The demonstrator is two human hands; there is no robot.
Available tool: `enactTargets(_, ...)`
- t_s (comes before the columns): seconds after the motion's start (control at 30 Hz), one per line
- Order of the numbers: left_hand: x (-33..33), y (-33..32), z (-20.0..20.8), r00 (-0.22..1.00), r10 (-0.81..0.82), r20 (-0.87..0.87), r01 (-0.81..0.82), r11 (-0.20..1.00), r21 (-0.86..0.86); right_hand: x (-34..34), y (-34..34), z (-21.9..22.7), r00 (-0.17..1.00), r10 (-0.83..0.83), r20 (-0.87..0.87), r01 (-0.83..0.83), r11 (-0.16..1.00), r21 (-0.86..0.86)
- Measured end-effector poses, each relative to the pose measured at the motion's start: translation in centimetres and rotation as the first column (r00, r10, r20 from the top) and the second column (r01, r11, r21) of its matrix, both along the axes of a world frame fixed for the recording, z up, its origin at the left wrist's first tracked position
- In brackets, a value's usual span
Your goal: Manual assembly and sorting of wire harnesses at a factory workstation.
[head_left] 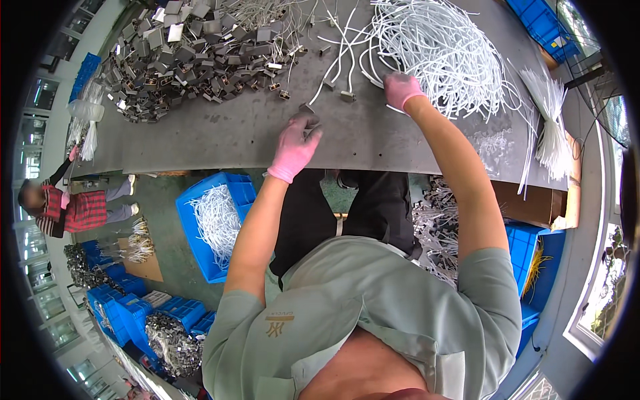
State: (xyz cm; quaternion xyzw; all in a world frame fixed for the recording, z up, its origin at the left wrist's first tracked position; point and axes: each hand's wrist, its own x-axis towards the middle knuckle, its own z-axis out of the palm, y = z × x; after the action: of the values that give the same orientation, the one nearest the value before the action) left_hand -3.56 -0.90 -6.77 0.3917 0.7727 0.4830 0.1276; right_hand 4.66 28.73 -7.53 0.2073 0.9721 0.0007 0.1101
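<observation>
My left hand, in a pink glove with grey fingertips, hovers over the near part of the grey table. Its thumb stands apart from the bent fingers, and nothing shows between them. Just beyond the fingertips lies a small dark metal part with a white tube on its lead. My right hand, gloved alike, is at the near left edge of a heap of white tubes. Its fingers are curled in among them, and a tube end shows below the palm. The fingertips are partly hidden.
A large heap of dark metal parts with wires covers the far left. A bundle of thin white strips hangs over the right edge. Below stands a blue crate of white tubes. Another person stands at the left.
</observation>
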Motion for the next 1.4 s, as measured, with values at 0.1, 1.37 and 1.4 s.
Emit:
enactTargets(0.1,0.2,1.2,0.1,0.998,-0.042,-0.037,0.042,0.999,-0.003,0.9,0.5,-1.2,0.989,0.070,-0.132,-0.064,0.997,0.052)
enactTargets(1.37,3.2,15.0,0.3,0.534,-0.287,-0.795,-0.039,0.931,-0.362,4.2,0.4,0.0,0.962,0.208,-0.175,-0.230,0.966,-0.118)
enactTargets(1.4,2.8,15.1,-1.3,0.540,-0.312,-0.782,-0.029,0.922,-0.387,4.8,0.7,-0.4,0.927,0.209,-0.311,-0.277,0.941,-0.194)
